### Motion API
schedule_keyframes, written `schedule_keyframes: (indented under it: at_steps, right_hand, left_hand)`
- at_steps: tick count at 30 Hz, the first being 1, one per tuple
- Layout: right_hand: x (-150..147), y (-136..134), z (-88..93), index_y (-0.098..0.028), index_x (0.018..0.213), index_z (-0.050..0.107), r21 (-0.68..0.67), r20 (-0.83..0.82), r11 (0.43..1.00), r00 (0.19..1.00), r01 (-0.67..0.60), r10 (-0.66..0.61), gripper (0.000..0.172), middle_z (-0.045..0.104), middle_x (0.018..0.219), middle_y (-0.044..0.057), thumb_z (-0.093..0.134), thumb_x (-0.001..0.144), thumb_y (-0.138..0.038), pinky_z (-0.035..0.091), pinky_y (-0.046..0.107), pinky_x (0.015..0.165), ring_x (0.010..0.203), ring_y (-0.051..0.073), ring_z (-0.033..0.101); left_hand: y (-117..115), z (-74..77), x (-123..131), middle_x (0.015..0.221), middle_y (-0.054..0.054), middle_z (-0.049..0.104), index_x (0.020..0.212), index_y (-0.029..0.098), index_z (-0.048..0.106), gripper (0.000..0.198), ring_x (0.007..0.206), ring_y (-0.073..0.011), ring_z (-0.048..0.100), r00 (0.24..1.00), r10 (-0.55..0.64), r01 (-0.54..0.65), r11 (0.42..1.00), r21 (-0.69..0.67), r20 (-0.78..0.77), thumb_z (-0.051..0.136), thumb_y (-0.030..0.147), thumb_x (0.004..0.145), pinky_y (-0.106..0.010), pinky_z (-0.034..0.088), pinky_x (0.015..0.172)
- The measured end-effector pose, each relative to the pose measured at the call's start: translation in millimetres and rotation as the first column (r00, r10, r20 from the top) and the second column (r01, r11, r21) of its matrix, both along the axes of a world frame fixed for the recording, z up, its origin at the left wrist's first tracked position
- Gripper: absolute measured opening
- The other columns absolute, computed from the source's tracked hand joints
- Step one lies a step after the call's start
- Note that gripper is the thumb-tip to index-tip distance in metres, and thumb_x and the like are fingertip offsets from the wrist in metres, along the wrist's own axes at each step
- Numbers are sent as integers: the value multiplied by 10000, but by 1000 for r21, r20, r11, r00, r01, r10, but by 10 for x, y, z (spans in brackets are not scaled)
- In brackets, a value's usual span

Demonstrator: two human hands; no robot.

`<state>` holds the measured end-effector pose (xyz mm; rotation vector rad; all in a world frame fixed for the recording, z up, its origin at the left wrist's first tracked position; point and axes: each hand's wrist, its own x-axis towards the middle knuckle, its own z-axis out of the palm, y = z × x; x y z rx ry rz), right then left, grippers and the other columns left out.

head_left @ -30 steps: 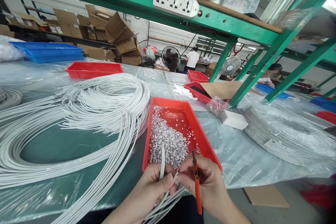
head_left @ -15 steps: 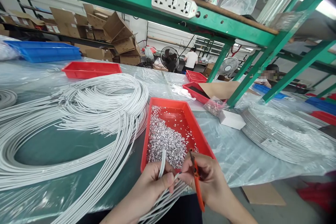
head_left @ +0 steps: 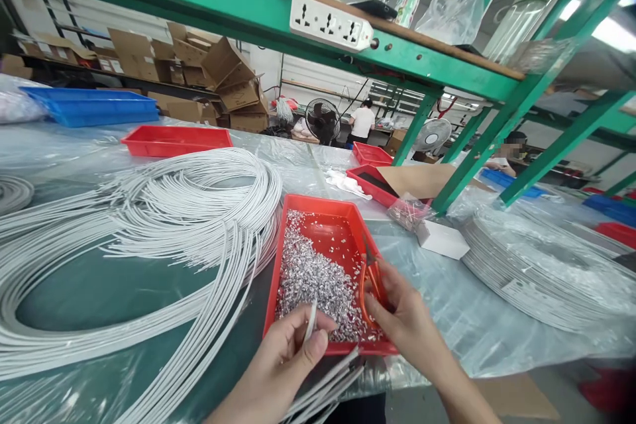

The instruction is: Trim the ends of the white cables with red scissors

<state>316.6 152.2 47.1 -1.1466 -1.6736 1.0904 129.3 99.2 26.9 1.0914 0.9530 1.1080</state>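
Observation:
My left hand (head_left: pixel 285 354) is closed in a pinch round the end of a white cable (head_left: pixel 311 321) at the near edge of a red tray (head_left: pixel 325 209). More white cable ends (head_left: pixel 328 381) run down beneath that hand. My right hand (head_left: pixel 400 311) is over the tray's near right corner, fingers closed round small orange snips (head_left: pixel 370 275). The tray holds a heap of small silvery metal pieces (head_left: pixel 315 278). A big coil of white cables (head_left: pixel 149 225) lies on the plastic-covered table to the left.
Further red trays (head_left: pixel 176 139) (head_left: pixel 372 179) and a blue tray (head_left: pixel 89 106) stand farther back. A wrapped coil (head_left: pixel 541 265), a small white box (head_left: pixel 442 238) and cardboard (head_left: pixel 422 179) lie right. Green shelf posts (head_left: pixel 477 146) rise from the table; a power strip (head_left: pixel 330 23) hangs overhead. People work in the background.
My right hand left the cable end and moved up and right over the tray, the snips now pointing upward. My left hand keeps its pinch on the cable.

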Motion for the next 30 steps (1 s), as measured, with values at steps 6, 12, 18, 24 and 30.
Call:
schedule_keyframes:
  at_steps: [6, 12, 18, 24, 30]
  right_hand:
    - [151, -151, 140, -200, 1242, 447, -47, -43, 988, 988, -149, 147, 582, 596, 1107, 139, 635, 745, -439, 466, 372, 856, 1017, 270, 556]
    - [130, -216, 59, -247, 1175, 494, -90, -108, 992, 991, -84, 74, 484, 651, 999, 90, 636, 751, -432, 477, 356, 851, 888, 227, 618]
    - [189, -211, -33, -220, 1165, 451, -78, -108, 997, 994, -15, 6, 503, 634, 1020, 118, 601, 761, -480, 491, 343, 805, 875, 224, 614]
    - [293, -383, -24, -233, 1232, 370, -102, -132, 995, 991, 0, -14, 597, 596, 1093, 136, 610, 748, -487, 468, 339, 845, 981, 237, 581]
    - [269, -564, -264, -209, 1231, 464, 11, 49, 999, 998, -38, 38, 555, 655, 969, 110, 615, 737, -411, 513, 309, 732, 899, 268, 620]
  left_hand:
    - [128, 77, -17, 703, 13, 485, 837, 179, 695, 365, 588, -126, 505, 997, 71, -71, 997, -6, 0, 561, 511, 763, -256, 413, 600]
    - [138, -20, 12, 581, 43, 453, 914, 172, 647, 316, 481, -111, 420, 987, 100, -100, 995, 7, -123, 594, 440, 756, -235, 362, 489]
    - [166, -73, 209, 782, -46, 629, 843, 198, 666, 276, 694, -220, 536, 803, 261, -174, 962, 209, -536, 742, 164, 580, -311, 390, 651]
    - [213, 17, 138, 599, 0, 580, 670, 174, 647, 114, 570, -162, 498, 821, 53, 26, 991, 130, -568, 611, 260, 735, -264, 357, 563]
    - [143, -4, -84, 545, 53, 472, 670, 146, 555, 308, 464, -74, 299, 998, 2, -3, 1000, -22, -62, 638, 438, 720, -200, 219, 448]
